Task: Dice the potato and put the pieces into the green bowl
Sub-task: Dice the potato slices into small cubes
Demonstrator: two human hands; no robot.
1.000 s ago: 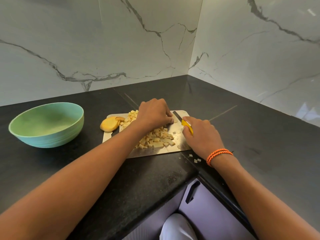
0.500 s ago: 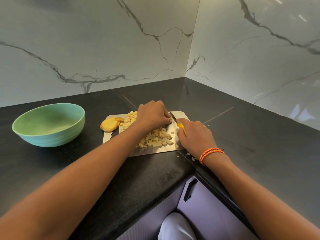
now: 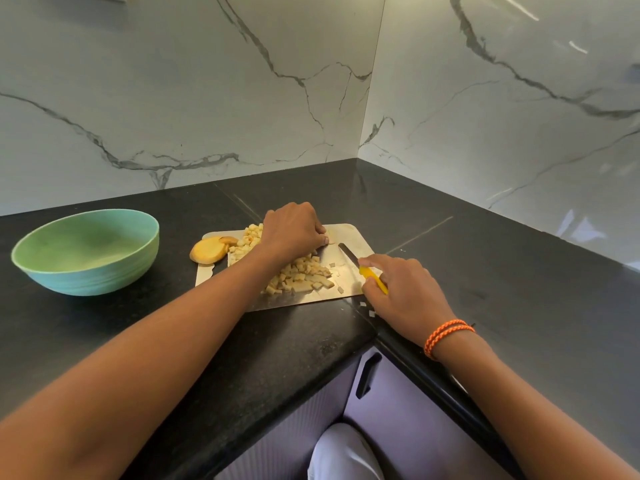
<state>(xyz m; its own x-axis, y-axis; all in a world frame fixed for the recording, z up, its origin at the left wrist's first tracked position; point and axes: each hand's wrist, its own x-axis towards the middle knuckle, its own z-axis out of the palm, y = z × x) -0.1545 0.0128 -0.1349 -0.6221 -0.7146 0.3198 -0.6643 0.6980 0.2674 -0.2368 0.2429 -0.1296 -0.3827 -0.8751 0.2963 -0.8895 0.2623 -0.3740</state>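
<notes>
Potato dice (image 3: 300, 276) lie heaped mid-board, partly hidden by the left hand (image 3: 292, 230), whose curled fingers pin a pale piece (mostly covered). Right hand (image 3: 403, 292) grips the knife (image 3: 360, 268); green bowl (image 3: 86, 252) sits at nine o'clock.

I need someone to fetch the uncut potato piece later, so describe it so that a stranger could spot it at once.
Start at the black counter and find the metal cutting board near its middle. At the board's left end, facing the green bowl, lies the potato piece, partly off the board. It is one rounded yellow chunk, far bigger than the small diced cubes heaped beside it.
</notes>
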